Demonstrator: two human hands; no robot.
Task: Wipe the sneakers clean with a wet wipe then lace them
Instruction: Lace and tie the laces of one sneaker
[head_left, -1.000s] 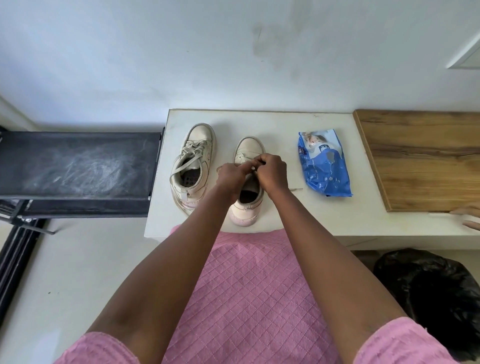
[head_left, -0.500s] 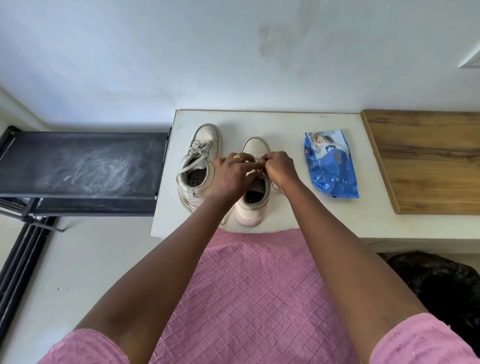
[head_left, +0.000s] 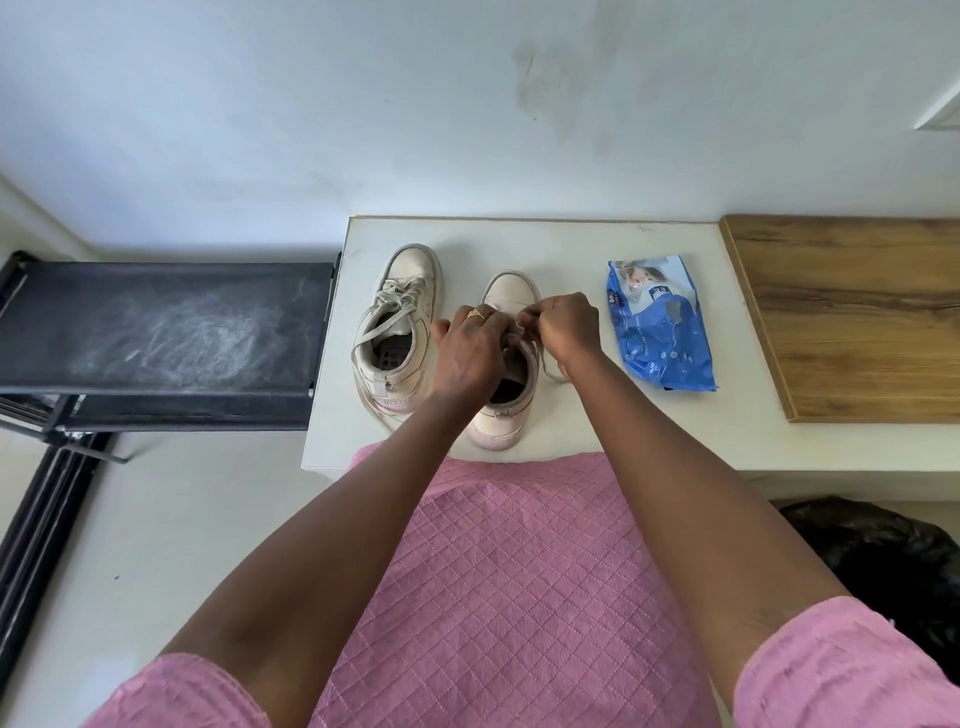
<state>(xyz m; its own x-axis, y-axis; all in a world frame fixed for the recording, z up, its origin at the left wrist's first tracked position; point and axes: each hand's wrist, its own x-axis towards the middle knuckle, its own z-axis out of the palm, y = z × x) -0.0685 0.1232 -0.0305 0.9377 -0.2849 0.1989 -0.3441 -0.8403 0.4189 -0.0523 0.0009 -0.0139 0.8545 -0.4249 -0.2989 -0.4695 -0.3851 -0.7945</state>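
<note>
Done: laced sneaker (head_left: 410, 275) by the table's (head_left: 571, 239) left edge; wiping looks finished.
In hand: second sneaker (head_left: 511, 291), near the front edge, part-laced.
Left hand (head_left: 470, 348): curled, pinching the lace (head_left: 550, 366).
Right hand (head_left: 569, 325): pinching the same lace.
Left to do: probably upper eyelets, tying.
Wipes (head_left: 660, 332): just right, untouched.

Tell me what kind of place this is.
Likely a home, perhaps an entryway or utility corner: a white counter against a scuffed painted wall, a black rack beside it, a black bag below.
</note>
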